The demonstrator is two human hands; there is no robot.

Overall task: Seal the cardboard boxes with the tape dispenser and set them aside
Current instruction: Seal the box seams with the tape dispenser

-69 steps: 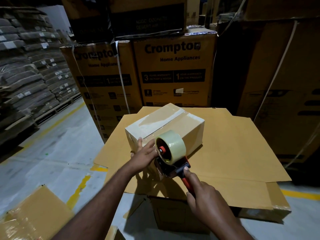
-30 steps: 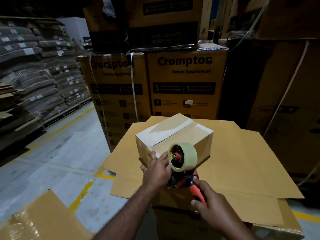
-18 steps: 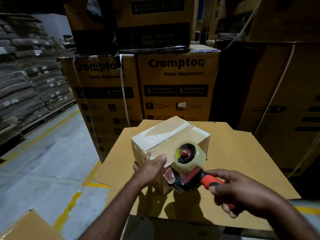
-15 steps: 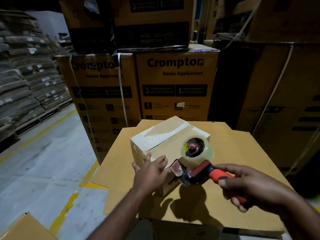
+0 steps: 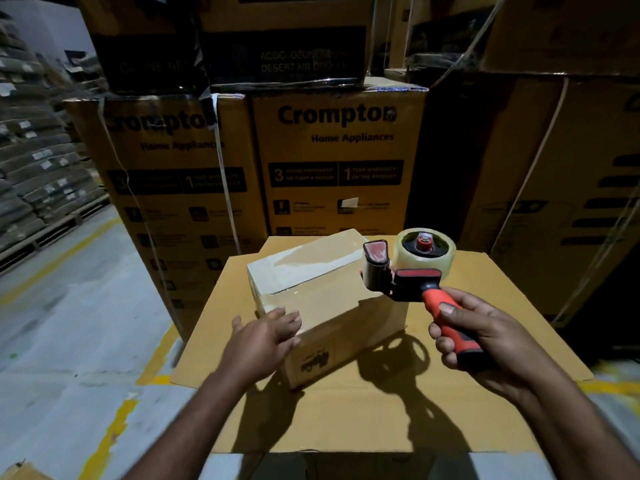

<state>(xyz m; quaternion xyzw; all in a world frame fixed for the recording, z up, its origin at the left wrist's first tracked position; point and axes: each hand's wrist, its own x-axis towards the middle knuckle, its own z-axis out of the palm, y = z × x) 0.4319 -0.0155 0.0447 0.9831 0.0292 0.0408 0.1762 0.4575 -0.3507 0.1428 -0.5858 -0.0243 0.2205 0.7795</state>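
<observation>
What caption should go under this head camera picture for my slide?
Right hand holds the tape dispenser; left hand rests flat on the taped box.

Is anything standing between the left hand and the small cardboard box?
Nothing visible does. The left hand, fingers straight, reaches the near corner of the small box. The right hand holds the tape dispenser up at the box's right end, away from the left hand.

A flat sheet of brown cardboard [image 5: 346,420] serves as the surface; one small, taped cardboard box [image 5: 329,306] sits directly on it, left of centre.
</observation>
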